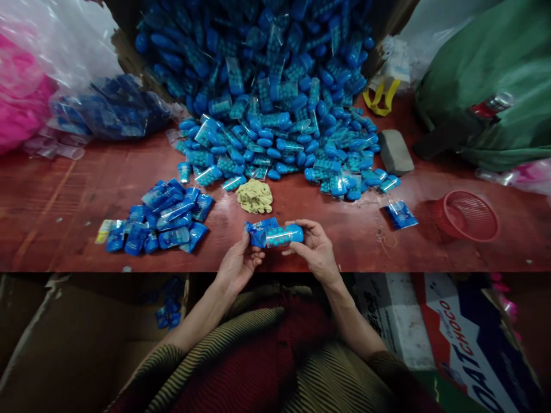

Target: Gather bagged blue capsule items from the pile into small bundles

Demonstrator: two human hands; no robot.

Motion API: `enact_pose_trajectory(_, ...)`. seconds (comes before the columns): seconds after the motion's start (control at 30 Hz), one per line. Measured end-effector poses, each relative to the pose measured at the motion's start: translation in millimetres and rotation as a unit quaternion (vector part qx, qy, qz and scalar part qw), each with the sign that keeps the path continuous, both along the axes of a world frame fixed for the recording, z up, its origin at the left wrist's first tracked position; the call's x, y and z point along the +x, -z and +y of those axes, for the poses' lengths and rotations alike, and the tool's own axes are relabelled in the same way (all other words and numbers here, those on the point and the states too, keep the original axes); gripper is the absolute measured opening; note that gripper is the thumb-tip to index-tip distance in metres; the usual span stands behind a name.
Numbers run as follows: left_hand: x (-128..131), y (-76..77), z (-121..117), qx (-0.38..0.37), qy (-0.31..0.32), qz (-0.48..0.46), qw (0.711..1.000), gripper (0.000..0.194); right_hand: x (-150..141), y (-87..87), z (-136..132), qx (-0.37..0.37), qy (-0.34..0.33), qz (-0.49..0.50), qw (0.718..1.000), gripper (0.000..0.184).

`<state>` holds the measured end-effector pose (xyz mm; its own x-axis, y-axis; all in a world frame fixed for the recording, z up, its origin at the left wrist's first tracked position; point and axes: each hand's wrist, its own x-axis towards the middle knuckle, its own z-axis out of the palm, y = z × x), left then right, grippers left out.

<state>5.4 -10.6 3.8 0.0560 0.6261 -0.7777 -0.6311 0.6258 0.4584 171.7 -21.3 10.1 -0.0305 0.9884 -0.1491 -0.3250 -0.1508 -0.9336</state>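
Note:
Near the table's front edge, my left hand (239,263) is closed on a blue printed packet (257,235). My right hand (317,252) grips a clear tube of blue balls (282,236) by its rounded blue end. The tube lies level, its other end meeting the packet's mouth; whether it is inside the packet I cannot tell. Just beyond my hands is a crumpled yellowish cloth (255,197). To the left lies a pile of blue packets (161,217). A large heap of similar blue-capped tubes (275,126) spills forward from a carton at the back.
A red plastic basket (467,217) and a single blue packet (401,214) are on the right, with a grey block (396,152) behind them. A green sack (495,80) stands at the back right. Below the table's left side is an open cardboard box (86,332).

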Motion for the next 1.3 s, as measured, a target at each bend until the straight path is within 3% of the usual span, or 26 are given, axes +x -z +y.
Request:
enact_pose_trajectory(0.3, -3, 2.9, -3, 0.08, 0.024, -0.001, 0.996, 0.033, -12, 3.3, -9, 0.02, 0.034, 0.007, 0.999, 0.04)
enact_pose_trajectory(0.5, -2, 3.8, -4, 0.106, 0.021, 0.002, 0.994, 0.032, -30, 25.0, -19, 0.037, 0.058, -0.015, 0.998, 0.041)
enact_pose_trajectory(0.63, -1, 4.7, -5, 0.11, 0.016, -0.017, 0.994, 0.03, -40, 42.2, -22, 0.118, 0.103, -0.12, 0.98, 0.037)
enact_pose_trajectory(0.8, -8, 4.6, -3, 0.079, 0.012, -0.012, 0.997, 0.021, -37, 38.6, -24, 0.219, 0.032, -0.227, 0.948, 0.034)
enact_pose_trajectory(0.93, -14, 2.6, -2, 0.04, 0.051, -0.046, 0.997, 0.015, -33, 27.9, -24, 0.121, -0.003, -0.144, 0.982, 0.025)
enact_pose_trajectory(1.0, -14, 1.5, -3, 0.047, 0.069, -0.073, 0.994, 0.015, -33, 25.9, -22, 0.057, -0.018, -0.042, 0.997, 0.037)
enact_pose_trajectory(1.1, -11, 0.2, -6, 0.081, 0.09, -0.104, 0.987, 0.018, -33, 25.9, -19, 0.015, -0.026, 0.055, 0.998, 0.047)
enact_pose_trajectory(1.2, -6, -1.2, -10, 0.105, 0.09, -0.116, 0.984, 0.017, -37, 26.9, -20, 0.005, -0.021, 0.053, 0.998, 0.038)
enact_pose_trajectory(1.3, -3, -4.0, -12, 0.113, 0.093, -0.112, 0.983, 0.02, -40, 27.0, -24, 0.025, 0.011, 0.007, 1.0, 0.043)
